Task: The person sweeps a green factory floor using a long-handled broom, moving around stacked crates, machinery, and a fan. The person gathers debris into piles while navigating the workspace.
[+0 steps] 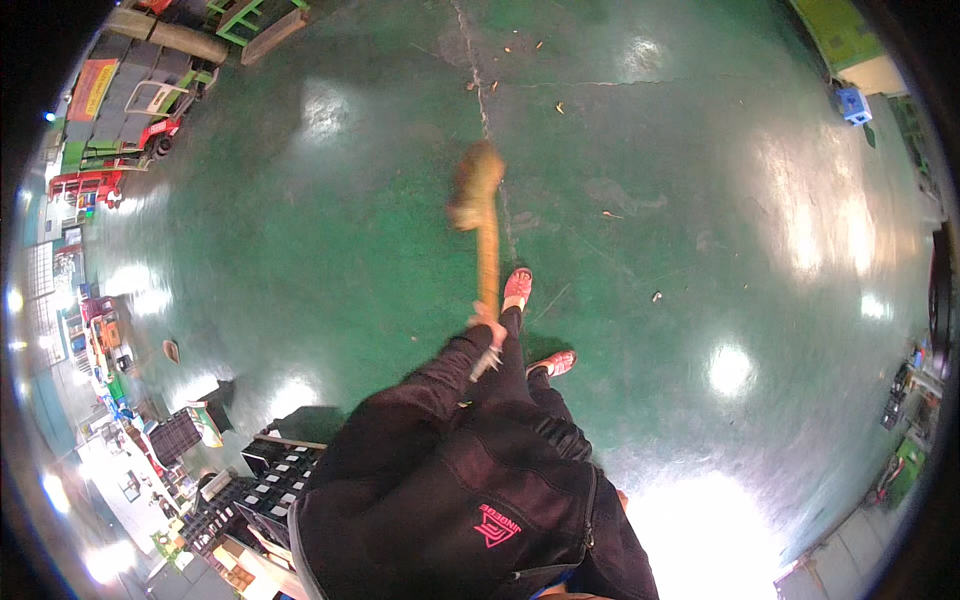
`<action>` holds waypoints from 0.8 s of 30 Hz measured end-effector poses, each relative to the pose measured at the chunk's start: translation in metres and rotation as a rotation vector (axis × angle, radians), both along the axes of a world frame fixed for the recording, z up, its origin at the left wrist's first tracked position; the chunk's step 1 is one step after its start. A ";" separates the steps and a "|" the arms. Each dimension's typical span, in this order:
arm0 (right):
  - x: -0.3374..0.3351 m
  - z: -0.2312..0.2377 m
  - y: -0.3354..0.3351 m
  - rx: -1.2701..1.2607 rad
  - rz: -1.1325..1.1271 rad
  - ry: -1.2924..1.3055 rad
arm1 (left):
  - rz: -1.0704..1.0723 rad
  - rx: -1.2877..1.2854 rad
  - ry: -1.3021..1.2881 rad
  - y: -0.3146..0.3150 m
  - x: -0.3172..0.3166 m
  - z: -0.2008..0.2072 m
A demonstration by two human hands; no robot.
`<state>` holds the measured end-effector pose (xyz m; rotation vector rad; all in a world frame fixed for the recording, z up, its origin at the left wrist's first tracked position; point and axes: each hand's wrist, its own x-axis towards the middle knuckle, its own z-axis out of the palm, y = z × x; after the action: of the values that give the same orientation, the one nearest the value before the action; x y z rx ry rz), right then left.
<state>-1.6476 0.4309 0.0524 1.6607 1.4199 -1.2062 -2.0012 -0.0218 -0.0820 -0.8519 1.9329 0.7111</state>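
Note:
My left hand (488,326) is closed around the yellowish stick of a long-handled tool (488,262), which points ahead over the floor. Its thick brown and tan head (475,188) is smeared by motion, so its kind cannot be told. Pale, ragged strips (485,364) hang just below that hand; what they belong to is unclear. Of my right hand (622,497), only a sliver of skin shows beside my dark jacket, and its fingers are hidden.
Under me is a glossy green floor (650,280) with a crack and scattered small scraps. My feet wear pink sandals. Black crates (275,490) stand close at lower left, red equipment (90,187) at far left. A blue stool (853,105) is at far right.

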 end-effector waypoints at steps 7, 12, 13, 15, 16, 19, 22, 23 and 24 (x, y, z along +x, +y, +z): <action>-0.099 -0.012 -0.048 -0.074 0.359 0.465 | -0.287 0.639 0.195 0.128 -0.082 0.064; -0.241 0.046 -0.087 -0.024 0.263 0.541 | 0.368 1.529 -0.659 0.145 -0.135 0.103; -0.261 0.051 -0.094 -0.021 0.245 0.560 | 0.563 1.764 -0.981 0.138 -0.140 0.114; -0.288 0.048 -0.103 -0.051 0.242 0.543 | 0.990 1.529 -1.188 0.110 -0.145 0.130; -0.295 0.043 -0.106 -0.080 0.258 0.511 | 1.021 1.644 -0.927 0.085 -0.135 0.137; -0.301 0.025 -0.105 -0.117 0.380 0.393 | 0.592 1.839 -0.498 0.000 -0.111 0.159; -0.299 0.018 -0.088 -0.127 0.529 0.361 | 0.659 1.470 -0.249 -0.084 -0.064 0.198; -0.302 0.016 -0.083 -0.141 0.510 0.321 | 0.834 1.354 -0.213 -0.105 -0.050 0.211; -0.306 0.015 -0.078 -0.138 0.490 0.293 | 0.946 1.262 -0.161 -0.123 -0.037 0.222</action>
<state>-1.9533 0.3533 0.0677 0.9856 1.7453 -1.2514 -2.0381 -0.1443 0.1396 -0.8515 0.5130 2.0006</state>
